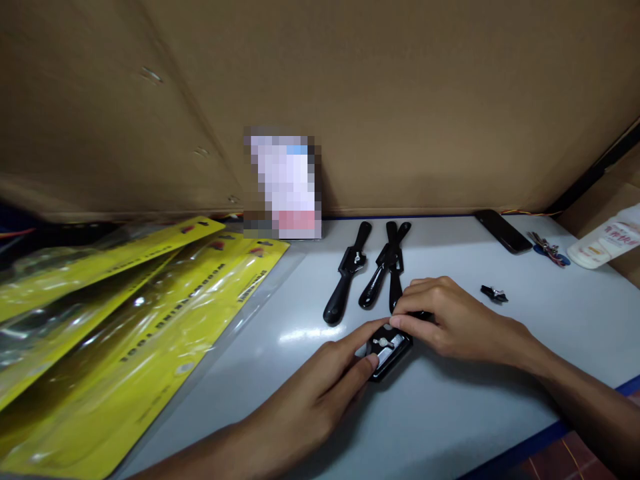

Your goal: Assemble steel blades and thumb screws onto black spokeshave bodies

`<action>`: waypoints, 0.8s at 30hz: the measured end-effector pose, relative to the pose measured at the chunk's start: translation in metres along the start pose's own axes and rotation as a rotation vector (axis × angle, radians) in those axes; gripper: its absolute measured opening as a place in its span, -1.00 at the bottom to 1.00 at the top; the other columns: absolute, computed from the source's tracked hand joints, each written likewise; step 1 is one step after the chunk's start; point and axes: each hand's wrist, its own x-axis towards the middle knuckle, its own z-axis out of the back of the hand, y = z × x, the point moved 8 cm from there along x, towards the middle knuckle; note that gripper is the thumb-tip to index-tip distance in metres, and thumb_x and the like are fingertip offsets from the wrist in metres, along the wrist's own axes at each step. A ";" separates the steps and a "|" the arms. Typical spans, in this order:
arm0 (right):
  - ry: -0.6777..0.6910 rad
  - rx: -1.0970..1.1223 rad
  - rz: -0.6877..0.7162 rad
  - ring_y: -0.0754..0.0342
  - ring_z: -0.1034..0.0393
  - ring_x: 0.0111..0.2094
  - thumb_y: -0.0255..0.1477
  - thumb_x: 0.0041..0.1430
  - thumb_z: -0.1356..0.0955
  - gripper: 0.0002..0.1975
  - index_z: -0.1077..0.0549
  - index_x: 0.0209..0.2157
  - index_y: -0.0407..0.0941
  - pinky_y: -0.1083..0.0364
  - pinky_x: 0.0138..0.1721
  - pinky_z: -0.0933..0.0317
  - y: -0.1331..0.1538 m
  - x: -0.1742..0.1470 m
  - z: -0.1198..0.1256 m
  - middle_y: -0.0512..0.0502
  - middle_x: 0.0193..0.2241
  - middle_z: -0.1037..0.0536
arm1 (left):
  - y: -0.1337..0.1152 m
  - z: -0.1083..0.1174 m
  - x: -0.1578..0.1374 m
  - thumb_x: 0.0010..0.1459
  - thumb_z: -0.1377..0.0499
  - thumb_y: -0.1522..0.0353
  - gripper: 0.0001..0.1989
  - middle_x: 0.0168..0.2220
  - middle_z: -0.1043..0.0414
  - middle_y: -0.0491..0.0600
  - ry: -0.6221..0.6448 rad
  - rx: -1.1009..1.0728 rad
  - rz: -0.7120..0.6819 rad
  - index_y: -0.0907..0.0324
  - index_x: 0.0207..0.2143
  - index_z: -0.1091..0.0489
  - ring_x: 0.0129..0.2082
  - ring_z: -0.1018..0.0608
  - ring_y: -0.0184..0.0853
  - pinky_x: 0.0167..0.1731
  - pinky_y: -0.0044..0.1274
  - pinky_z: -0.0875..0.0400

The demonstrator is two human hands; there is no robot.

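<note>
A black spokeshave point(389, 347) with a silver blade and wing-shaped screw is held between both hands over the table. My left hand point(333, 373) pinches its body, thumb near the blade and index finger along the far edge. My right hand point(445, 317) closes on its other side, with fingertips by the upper edge and around the black handle. Behind the hands lie another spokeshave point(346, 268) and two crossed spokeshaves point(386, 265). Right of them rests a small black part with a silver screw point(494, 293).
Yellow-carded clear blister packs point(200, 307) overlap on the left of the white table point(280, 393). A pixelated upright item point(287, 187) leans on the cardboard wall point(390, 107). Back right are a black phone point(503, 231), small metal pieces point(549, 250) and a tilted white bottle point(605, 240).
</note>
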 end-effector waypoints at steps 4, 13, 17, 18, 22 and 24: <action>0.110 0.142 -0.085 0.20 -0.14 -0.54 -0.39 0.38 -0.33 -0.67 -0.49 -0.50 -0.16 0.15 -0.40 0.00 -0.005 -0.001 -0.006 0.09 -0.58 -0.37 | 0.001 -0.003 -0.002 0.39 0.01 0.18 -0.59 -0.28 -0.57 -0.08 0.010 0.028 -0.014 0.00 0.19 -0.40 -0.32 -0.51 -0.27 -0.29 -0.53 -0.45; 0.266 0.324 -0.179 0.19 -0.22 -0.49 -0.27 0.21 -0.47 -0.78 -0.55 -0.39 -0.13 0.16 -0.41 -0.02 -0.018 -0.005 -0.009 0.11 -0.55 -0.41 | 0.004 -0.008 -0.004 0.43 0.11 0.11 -0.58 -0.40 -0.41 -0.11 0.057 0.069 -0.024 0.11 -0.02 -0.44 -0.48 -0.32 -0.36 -0.43 -0.58 -0.31; 0.282 0.370 -0.209 0.20 -0.22 -0.48 -0.30 0.14 -0.52 -0.74 -0.46 -0.47 -0.13 0.16 -0.41 -0.02 -0.014 -0.005 -0.012 0.13 -0.53 -0.40 | 0.009 -0.010 -0.003 0.42 0.12 0.10 -0.60 -0.53 -0.20 -0.18 0.067 0.082 0.011 0.13 -0.32 -0.32 -0.53 -0.23 -0.39 -0.50 -0.59 -0.21; 0.278 0.351 -0.218 0.20 -0.20 -0.48 -0.31 0.12 -0.53 -0.71 -0.43 -0.49 -0.13 0.16 -0.40 -0.01 -0.012 -0.005 -0.012 0.14 -0.54 -0.39 | 0.009 -0.011 -0.002 0.42 0.13 0.11 -0.60 -0.54 -0.17 -0.19 0.073 0.082 0.017 0.12 -0.35 -0.28 -0.54 -0.22 -0.40 -0.50 -0.58 -0.19; 0.261 0.203 -0.238 0.21 -0.14 -0.49 -0.27 0.09 -0.56 -0.60 -0.31 -0.53 -0.12 0.14 -0.35 0.00 -0.007 -0.005 -0.013 0.17 -0.56 -0.34 | 0.008 -0.015 -0.001 0.42 0.13 0.15 -0.64 -0.50 -0.19 -0.18 0.110 0.083 0.020 0.13 -0.34 -0.27 -0.51 -0.23 -0.40 -0.47 -0.58 -0.16; 0.260 0.138 -0.236 0.18 -0.16 -0.47 -0.25 0.10 -0.55 -0.58 -0.29 -0.52 -0.11 0.13 -0.36 0.00 -0.005 -0.005 -0.013 0.15 -0.56 -0.34 | 0.007 -0.015 0.000 0.41 0.12 0.15 -0.64 -0.50 -0.18 -0.18 0.106 0.088 0.032 0.13 -0.36 -0.26 -0.51 -0.22 -0.40 -0.46 -0.57 -0.15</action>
